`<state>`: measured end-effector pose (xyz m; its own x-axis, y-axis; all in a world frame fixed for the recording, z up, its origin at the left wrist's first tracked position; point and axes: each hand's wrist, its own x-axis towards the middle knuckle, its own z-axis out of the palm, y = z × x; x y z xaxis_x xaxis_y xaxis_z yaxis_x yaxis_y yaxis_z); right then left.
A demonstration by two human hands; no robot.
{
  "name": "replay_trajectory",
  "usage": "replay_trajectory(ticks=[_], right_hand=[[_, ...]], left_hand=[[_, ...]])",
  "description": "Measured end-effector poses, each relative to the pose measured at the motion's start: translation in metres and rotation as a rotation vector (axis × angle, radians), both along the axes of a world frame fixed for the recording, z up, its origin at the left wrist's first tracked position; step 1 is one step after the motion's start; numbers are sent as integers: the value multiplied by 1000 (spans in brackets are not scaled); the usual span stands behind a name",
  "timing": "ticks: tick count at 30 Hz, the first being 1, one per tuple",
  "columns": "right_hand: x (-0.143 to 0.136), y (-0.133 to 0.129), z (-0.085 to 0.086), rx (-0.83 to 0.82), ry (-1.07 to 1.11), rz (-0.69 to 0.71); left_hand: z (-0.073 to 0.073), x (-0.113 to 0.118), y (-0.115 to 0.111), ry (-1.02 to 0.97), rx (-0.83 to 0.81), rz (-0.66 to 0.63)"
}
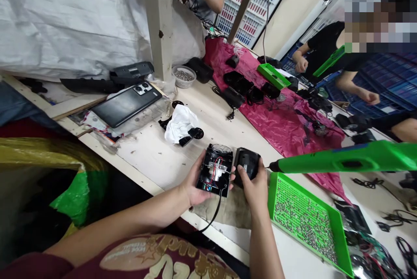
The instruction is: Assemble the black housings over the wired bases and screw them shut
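My left hand [194,183] holds an open black device housing [215,172] with its inside facing up. Red wires, a whitish part and a small circuit board show inside it, and a black cable runs from its lower end toward my body. Close beside it, my right hand [254,183] grips a black plastic cover [246,161] with the thumb on top. The cover and the housing lie almost edge to edge. A green electric screwdriver [342,159] points in from the right, its dark tip near my right hand.
A green tray of screws [273,209] sits at right. Beyond are a crumpled white cloth [180,124], a smartphone [127,101], a tub of small metal parts [184,77] and a pink plastic sheet [260,116] with black parts. A post [158,22] rises behind. Other people work across the table.
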<state>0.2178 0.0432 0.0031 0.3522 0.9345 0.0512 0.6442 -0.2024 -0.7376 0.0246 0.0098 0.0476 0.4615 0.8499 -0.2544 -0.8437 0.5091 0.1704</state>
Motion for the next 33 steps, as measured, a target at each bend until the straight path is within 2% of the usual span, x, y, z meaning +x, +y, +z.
replay_trajectory(ticks=[3,7,10,12,16,21,25,33], right_hand=[[2,-1,-1,1,16,-5],[6,-3,-1,-6,39,-19],[7,-5,0,-7,58,-23],[7,-7,2,-3,70,-24],[3,-15,1,5,100,-28],[3,-32,-11,15,104,-34],[12,-40,-15,25,79,-14],[18,-43,-12,56,-12,22]], left_hand=[[4,-8,-6,34,7,50],[-10,2,10,-47,-13,-93],[-21,12,24,-71,-20,-154],[-24,13,26,-79,-24,-172],[-21,11,21,-110,1,-159],[-19,12,20,-140,27,-138],[-24,11,21,-156,13,-150],[-35,11,23,-105,-54,-175]])
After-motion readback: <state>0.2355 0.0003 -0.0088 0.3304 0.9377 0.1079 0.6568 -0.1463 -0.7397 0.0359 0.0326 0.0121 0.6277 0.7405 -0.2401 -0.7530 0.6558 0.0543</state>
